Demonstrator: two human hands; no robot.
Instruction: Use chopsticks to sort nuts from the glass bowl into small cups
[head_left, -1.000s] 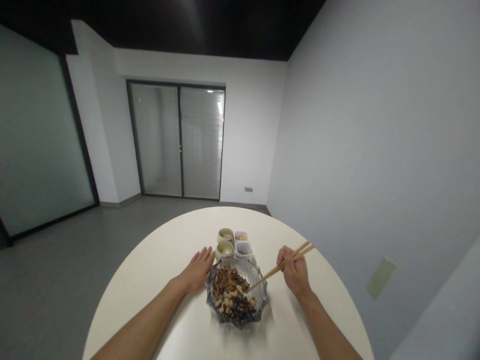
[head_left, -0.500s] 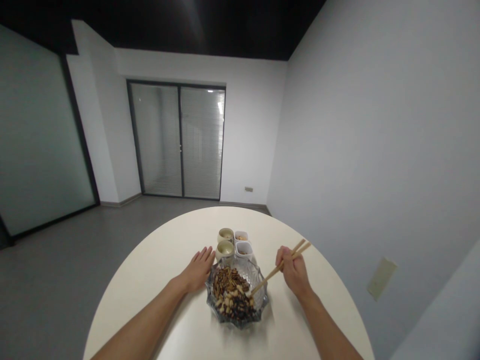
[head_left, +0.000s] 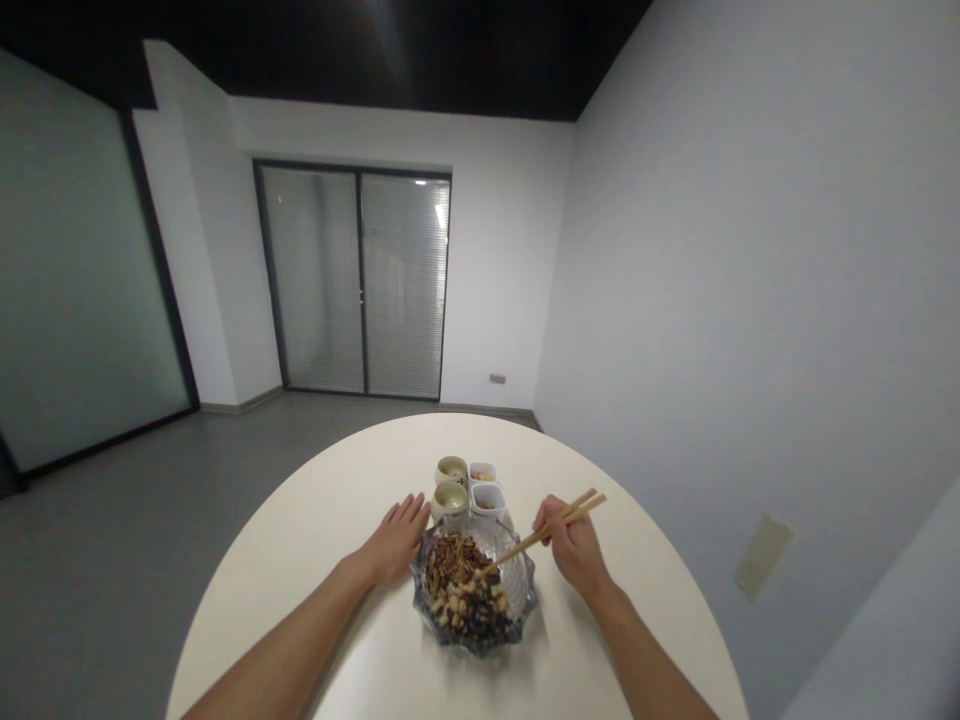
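Observation:
A cut-glass bowl (head_left: pixel 525 595) of mixed nuts and seeds (head_left: pixel 465 590) stands on the round white table (head_left: pixel 330 520) in front of me. My left hand (head_left: pixel 394 540) lies flat on the table, fingers stretched out, touching the bowl's left rim. My right hand (head_left: pixel 570 545) is closed on a pair of wooden chopsticks (head_left: pixel 551 528), whose tips reach into the bowl over the seeds. Whether the tips hold a piece is too small to tell.
Just behind the bowl stand two round cream cups (head_left: pixel 451 482) and two small square white cups (head_left: pixel 486 484) with bits of food inside. The table's far edge curves close to a grey wall on the right. Glass doors are at the back of the room.
My right hand has shifted left toward the bowl, and the chopstick tips have moved further left and up over the seeds. My left hand has stayed put.

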